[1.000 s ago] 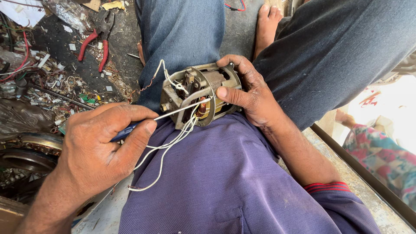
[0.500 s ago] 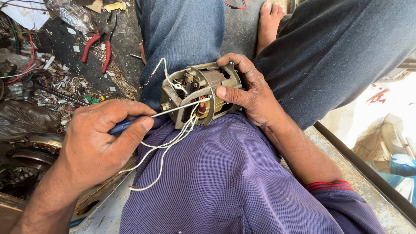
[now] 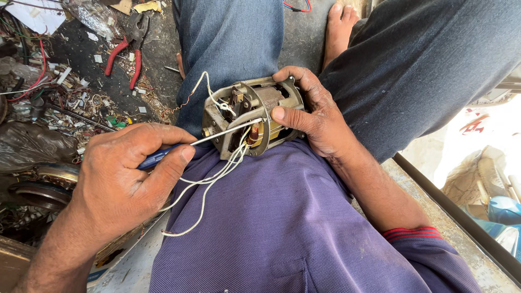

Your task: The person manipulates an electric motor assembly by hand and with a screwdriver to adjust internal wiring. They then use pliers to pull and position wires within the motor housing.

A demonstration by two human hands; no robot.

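Bare metal-framed electric motor (image 3: 252, 116) judged heavy, rigid (white leads fragile); clamped at frame by right hand (image 3: 315, 116); blue-handled screwdriver (image 3: 209, 140) pinched by left hand (image 3: 127, 173).

Motor (image 3: 251, 116): small, open grey metal frame, copper windings visible, lying on its side on lap; white wires (image 3: 209, 182) trailing. Screwdriver (image 3: 209, 140): blue handle, slim shaft resting across motor's frame.

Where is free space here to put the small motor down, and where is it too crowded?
Free: the purple cloth below the motor and the dark floor between blue leg and bare foot. Crowded: scrap around the red pliers.
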